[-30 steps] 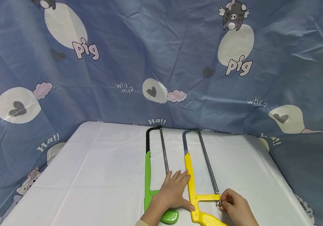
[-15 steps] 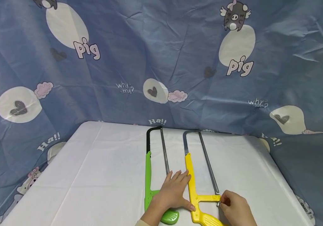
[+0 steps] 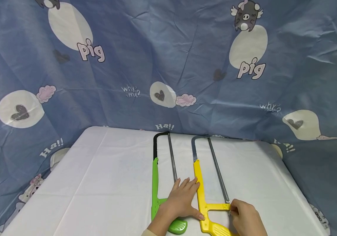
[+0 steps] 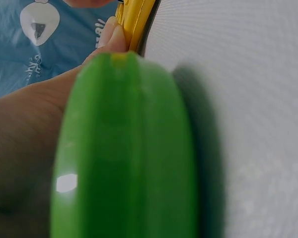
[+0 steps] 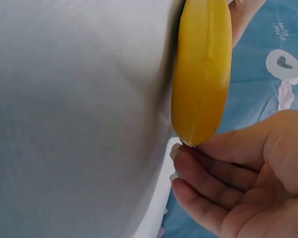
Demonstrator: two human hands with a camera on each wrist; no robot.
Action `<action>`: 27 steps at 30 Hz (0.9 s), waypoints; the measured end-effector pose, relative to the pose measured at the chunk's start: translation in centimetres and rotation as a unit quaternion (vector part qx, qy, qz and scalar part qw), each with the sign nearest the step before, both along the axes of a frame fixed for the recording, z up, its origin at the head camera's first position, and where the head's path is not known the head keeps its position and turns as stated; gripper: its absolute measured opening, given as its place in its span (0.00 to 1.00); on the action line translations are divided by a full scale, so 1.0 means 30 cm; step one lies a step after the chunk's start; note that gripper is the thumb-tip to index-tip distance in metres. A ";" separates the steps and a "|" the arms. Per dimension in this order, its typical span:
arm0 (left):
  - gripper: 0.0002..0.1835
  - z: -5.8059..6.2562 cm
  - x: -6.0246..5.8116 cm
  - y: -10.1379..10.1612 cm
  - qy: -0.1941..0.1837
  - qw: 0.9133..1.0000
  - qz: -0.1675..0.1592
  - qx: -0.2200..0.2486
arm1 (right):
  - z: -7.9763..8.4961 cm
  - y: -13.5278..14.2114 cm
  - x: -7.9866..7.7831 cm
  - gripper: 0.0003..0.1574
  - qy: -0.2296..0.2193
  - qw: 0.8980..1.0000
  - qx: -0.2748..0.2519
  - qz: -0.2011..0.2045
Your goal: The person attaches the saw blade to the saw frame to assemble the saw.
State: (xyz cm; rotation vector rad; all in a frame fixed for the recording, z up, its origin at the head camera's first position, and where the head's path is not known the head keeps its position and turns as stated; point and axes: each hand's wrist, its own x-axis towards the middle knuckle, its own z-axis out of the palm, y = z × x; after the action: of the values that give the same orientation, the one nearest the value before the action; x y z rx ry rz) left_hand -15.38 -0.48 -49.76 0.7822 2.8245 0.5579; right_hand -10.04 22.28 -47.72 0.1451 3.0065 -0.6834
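Note:
A yellow-handled hacksaw (image 3: 199,186) lies flat on the white table, blade toward the right. My left hand (image 3: 180,200) rests against its frame, fingers spread, with the thumb on the yellow part near the handle. At the blade's near end my right hand (image 3: 248,218) pinches the small metal wing nut (image 3: 229,213), mostly hidden behind the fingers. In the right wrist view the yellow handle (image 5: 201,74) blocks the pinch point. Under my left wrist lies a green-handled hacksaw (image 3: 155,177); its green grip (image 4: 124,148) fills the left wrist view.
Both saws lie side by side on the white-covered table (image 3: 112,183), their far ends near its back edge. Behind and around the table hangs a blue patterned cloth (image 3: 121,59).
My right hand has turned slightly at the wing nut, and its fingers now cover more of it. The left hand and both hacksaws stay put.

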 end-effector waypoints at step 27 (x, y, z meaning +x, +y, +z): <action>0.60 0.006 0.004 -0.004 -0.004 1.000 -0.003 -0.002 | 0.003 -0.034 0.017 0.08 -0.005 0.993 0.108 0.054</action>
State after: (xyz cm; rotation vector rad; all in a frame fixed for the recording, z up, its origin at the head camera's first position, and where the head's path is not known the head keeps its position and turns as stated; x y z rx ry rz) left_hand -15.28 -0.58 -49.57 0.7852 2.8150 0.5542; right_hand -9.51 21.26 -47.64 -0.0050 3.0449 -0.3451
